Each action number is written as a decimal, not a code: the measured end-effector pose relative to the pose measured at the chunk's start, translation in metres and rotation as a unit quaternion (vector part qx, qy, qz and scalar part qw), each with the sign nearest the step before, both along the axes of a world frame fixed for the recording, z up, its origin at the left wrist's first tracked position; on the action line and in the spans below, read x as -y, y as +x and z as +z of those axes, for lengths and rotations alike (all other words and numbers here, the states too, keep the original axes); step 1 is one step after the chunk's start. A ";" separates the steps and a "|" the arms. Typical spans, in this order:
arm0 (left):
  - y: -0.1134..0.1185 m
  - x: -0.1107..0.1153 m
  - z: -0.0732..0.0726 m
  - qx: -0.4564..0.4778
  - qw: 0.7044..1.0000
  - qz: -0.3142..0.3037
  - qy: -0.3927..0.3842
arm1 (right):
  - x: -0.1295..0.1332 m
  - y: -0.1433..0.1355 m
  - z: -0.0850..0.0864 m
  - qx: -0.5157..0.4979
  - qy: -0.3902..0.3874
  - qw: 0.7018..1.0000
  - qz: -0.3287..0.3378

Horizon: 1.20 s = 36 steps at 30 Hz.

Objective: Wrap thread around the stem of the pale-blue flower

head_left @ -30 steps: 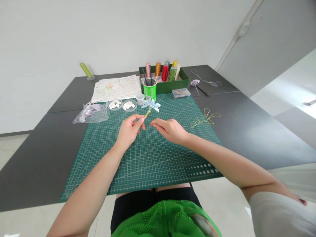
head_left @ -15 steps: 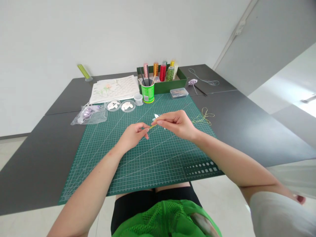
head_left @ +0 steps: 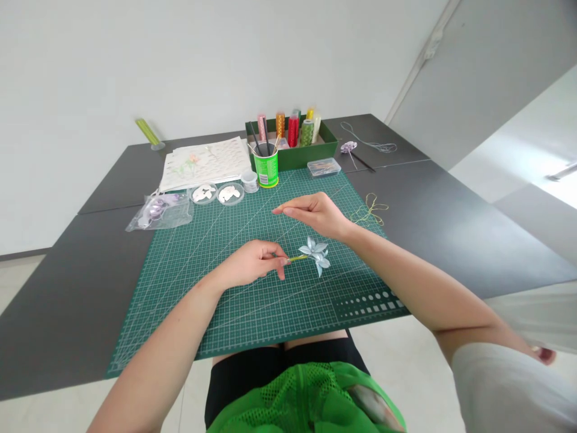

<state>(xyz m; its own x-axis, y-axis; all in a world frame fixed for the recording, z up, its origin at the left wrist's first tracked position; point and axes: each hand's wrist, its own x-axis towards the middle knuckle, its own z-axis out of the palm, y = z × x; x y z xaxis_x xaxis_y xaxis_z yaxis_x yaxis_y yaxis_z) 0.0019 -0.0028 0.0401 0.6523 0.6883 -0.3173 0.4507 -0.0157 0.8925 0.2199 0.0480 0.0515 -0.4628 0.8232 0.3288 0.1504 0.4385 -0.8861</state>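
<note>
In my left hand (head_left: 252, 263) is a pale blue artificial flower (head_left: 315, 252), pinched by its yellow-green stem between thumb and fingers. The blossoms point right, over the green cutting mat (head_left: 216, 319). My right hand (head_left: 315, 213) hovers above and behind the flower, apart from it. Its thumb and fingertips are pressed together in a pinch; whatever is between them is too small to make out. Near that wrist lies a loose tangle of yellow-green thread (head_left: 370, 208) on the mat's right edge.
Behind the hands stand a green can (head_left: 267, 171) with brushes, a green box (head_left: 311, 157) of thread spools and a clear case (head_left: 323, 168). Two dishes of white pieces (head_left: 230, 194), a plastic bag (head_left: 160, 211) and paper sheets (head_left: 207, 165) lie left. A purple flower (head_left: 348, 147) lies right.
My hands have separated. The left moved right and toward me with the flower, whose blossoms now show fully. The right rose slightly away, off the stem.
</note>
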 end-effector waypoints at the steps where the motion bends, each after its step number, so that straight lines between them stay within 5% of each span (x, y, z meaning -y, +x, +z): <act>1: 0.000 0.000 0.000 0.003 1.000 -0.003 -0.004 | -0.003 0.000 -0.003 0.005 -0.002 1.000 0.002; 10: -0.004 0.001 0.005 0.040 0.998 0.028 0.027 | -0.026 0.007 -0.033 0.110 -0.013 0.994 0.021; 21: -0.007 -0.005 0.005 0.120 0.956 0.217 0.157 | -0.050 0.024 -0.052 0.179 -0.041 0.982 0.042; 31: -0.008 -0.014 0.000 0.204 0.915 0.319 0.138 | -0.051 0.035 -0.041 0.129 -0.132 0.977 0.109; 34: -0.011 -0.016 0.002 0.221 0.906 0.336 0.135 | -0.065 0.057 -0.045 0.047 -0.239 0.961 0.130; 36: -0.013 -0.017 0.004 0.226 0.899 0.350 0.136 | -0.076 0.083 -0.045 -0.007 -0.257 0.962 0.086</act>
